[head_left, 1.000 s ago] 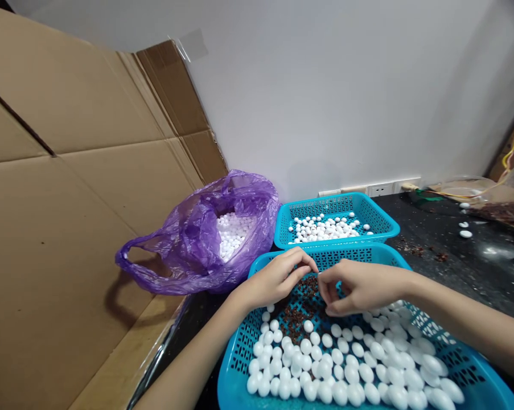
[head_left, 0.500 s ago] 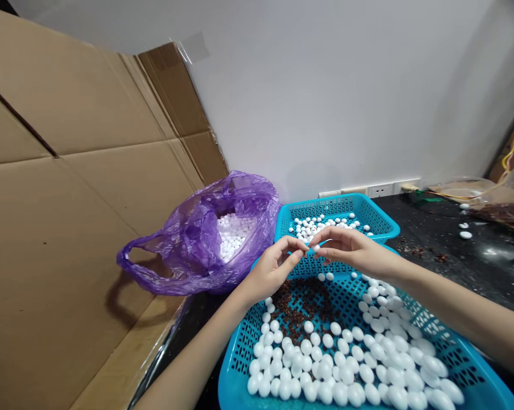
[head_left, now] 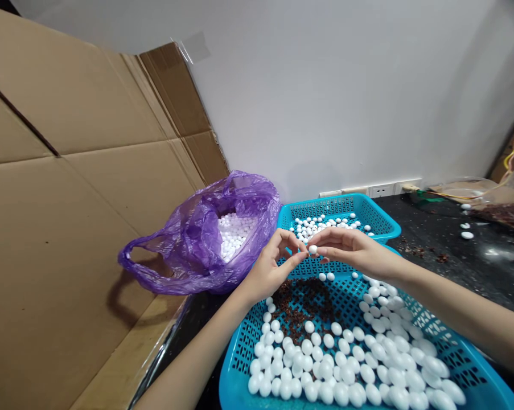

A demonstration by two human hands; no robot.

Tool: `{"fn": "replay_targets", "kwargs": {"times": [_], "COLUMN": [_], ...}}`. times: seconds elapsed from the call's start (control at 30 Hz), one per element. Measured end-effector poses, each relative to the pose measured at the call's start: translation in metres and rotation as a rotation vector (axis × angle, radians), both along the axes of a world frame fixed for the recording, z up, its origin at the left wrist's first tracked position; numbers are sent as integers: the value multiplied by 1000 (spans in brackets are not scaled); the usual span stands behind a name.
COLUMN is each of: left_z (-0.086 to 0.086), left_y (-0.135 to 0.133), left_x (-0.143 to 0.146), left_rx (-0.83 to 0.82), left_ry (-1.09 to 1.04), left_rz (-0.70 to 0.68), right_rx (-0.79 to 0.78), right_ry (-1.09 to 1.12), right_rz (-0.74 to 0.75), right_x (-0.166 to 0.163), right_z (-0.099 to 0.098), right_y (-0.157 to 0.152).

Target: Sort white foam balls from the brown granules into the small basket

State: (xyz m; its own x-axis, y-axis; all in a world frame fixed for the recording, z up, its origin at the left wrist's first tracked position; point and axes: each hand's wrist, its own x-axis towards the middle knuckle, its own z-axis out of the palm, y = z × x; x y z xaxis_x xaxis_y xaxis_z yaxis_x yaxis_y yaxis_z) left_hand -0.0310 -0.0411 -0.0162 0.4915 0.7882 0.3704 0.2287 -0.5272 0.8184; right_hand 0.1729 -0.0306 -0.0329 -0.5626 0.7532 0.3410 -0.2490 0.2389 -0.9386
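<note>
Between the thumb and fingers of my right hand (head_left: 354,249) is a small white egg-shaped ball (head_left: 312,249). My left hand (head_left: 274,270) is closed in a pinch right beside that ball; whatever its fingertips hold is too small to make out. Both hands hover above the far end of a large blue plastic basket (head_left: 229,370). Inside it lie many white egg-shaped balls (head_left: 326,393) and a patch of dark brown crumbs (head_left: 299,302). Behind my hands, a second blue basket (head_left: 387,230) holds more white balls, partly hidden by my fingers.
To the left stands an open purple plastic bag (head_left: 188,245) with small white balls (head_left: 233,233) inside. Cardboard (head_left: 90,228) walls off the left side. A power strip (head_left: 380,190) runs along the wall. Brown bits (head_left: 442,258) and white pieces (head_left: 467,235) lie on the black tabletop (head_left: 423,228).
The white ball in my right fingers has shifted slightly left and shows more fully. My fingertips have moved a little; the baskets and bag stay as they were.
</note>
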Motion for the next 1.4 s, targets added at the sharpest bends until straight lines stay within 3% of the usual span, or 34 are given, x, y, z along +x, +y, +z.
{"fn": "replay_targets", "kwargs": {"times": [0.37,0.63,1.13,1.4], "left_z": [1,0,2,2], "left_y": [-1,0,-1,-1], "left_x": [0,0,0,0], "left_rx": [-9,-7,-40,-29], "left_ry": [7,-1,13,42], "left_rz": [1,9,36,66], "right_rx": [-10,-20,-35,-11], "right_ry": [12,-24,-14,-23], "right_rz": [-4,-91,-6,-34], "right_x": [1,0,2,2], "right_z": [-2,-2,2,2], "right_y": [1,2,-3,-3]}}
